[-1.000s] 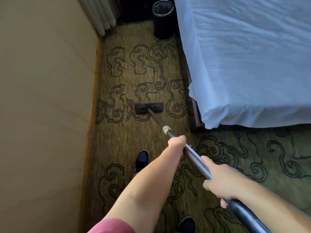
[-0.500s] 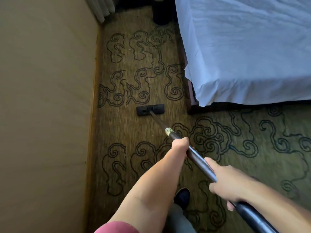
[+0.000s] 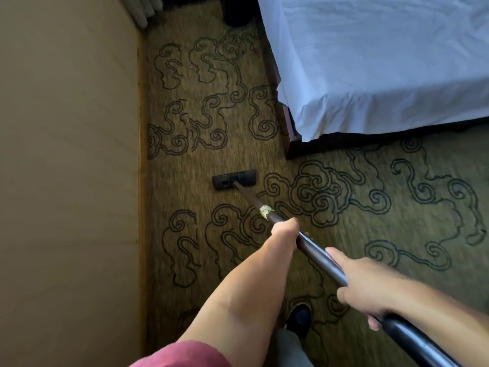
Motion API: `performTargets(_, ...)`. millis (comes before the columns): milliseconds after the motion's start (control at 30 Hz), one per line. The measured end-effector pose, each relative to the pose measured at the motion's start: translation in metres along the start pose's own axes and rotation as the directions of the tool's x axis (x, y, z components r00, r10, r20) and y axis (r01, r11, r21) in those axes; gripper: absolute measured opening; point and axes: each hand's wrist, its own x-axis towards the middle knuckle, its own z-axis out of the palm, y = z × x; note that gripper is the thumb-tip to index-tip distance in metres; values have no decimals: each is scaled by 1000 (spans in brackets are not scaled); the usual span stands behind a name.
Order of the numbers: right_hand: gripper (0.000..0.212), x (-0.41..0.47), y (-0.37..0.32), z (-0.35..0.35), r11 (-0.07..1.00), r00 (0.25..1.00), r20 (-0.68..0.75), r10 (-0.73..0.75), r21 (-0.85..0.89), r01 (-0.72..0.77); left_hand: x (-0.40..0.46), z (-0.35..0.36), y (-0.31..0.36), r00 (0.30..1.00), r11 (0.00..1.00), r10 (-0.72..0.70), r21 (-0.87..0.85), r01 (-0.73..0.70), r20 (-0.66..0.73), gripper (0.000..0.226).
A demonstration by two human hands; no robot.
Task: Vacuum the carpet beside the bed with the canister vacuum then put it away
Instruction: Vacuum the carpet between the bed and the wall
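The black vacuum floor head (image 3: 234, 179) lies flat on the patterned carpet (image 3: 211, 107), just in front of the bed's near corner. Its dark wand (image 3: 315, 249) runs back toward me at a slant, with a pale band partway along. My left hand (image 3: 287, 229) grips the wand further forward. My right hand (image 3: 367, 284) grips it lower down, where the thicker dark handle begins. The bed (image 3: 383, 62) with its white sheet fills the upper right. The canister itself is out of view.
A beige wall (image 3: 68, 154) with a wooden skirting strip (image 3: 143, 181) borders the carpet strip on the left. A dark bin (image 3: 235, 14) and curtain folds (image 3: 140, 9) stand at the far end. My shoe (image 3: 299, 319) is on the carpet below my arms.
The floor head has been drawn back toward me along the carpet, from beside the bed to past its corner. I have stepped backward; the bin has slid toward the top edge.
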Motion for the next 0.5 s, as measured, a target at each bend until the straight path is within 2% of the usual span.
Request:
performTargets(67, 82, 5, 7, 12, 1000, 1000, 6, -9, 20, 9, 3, 0, -7, 1000, 1000, 14, -3, -14, -8, 38)
performTargets(100, 85, -12, 25, 31, 1000, 1000, 25, -16, 5, 16, -6, 10, -39, 1000, 1000, 12, -26, -12, -10, 36)
performTargets(167, 87, -12, 38, 43, 1000, 1000, 19, -4, 20, 4, -9, 16, -51, 1000, 999, -4, -33, 4, -7, 37)
performTargets(200, 88, -31, 59, 60, 1000, 999, 32, -18, -11, 18, -22, 27, -86, 1000, 999, -1, -46, 0, -26, 35)
performTargets(267, 90, -33, 73, 77, 1000, 999, 37, -12, -14, 13, -26, 33, -103, 1000, 998, -17, -55, 16, -17, 32)
performTargets(333, 92, -53, 96, 97, 1000, 1000, 27, -8, -27, 9, -41, 47, -137, 999, 995, -35, -89, 33, -22, 32)
performTargets(500, 90, -77, 116, 119, 999, 997, 72, -7, -41, 10, -61, 58, -171, 998, 995, -56, -85, 55, -10, 40)
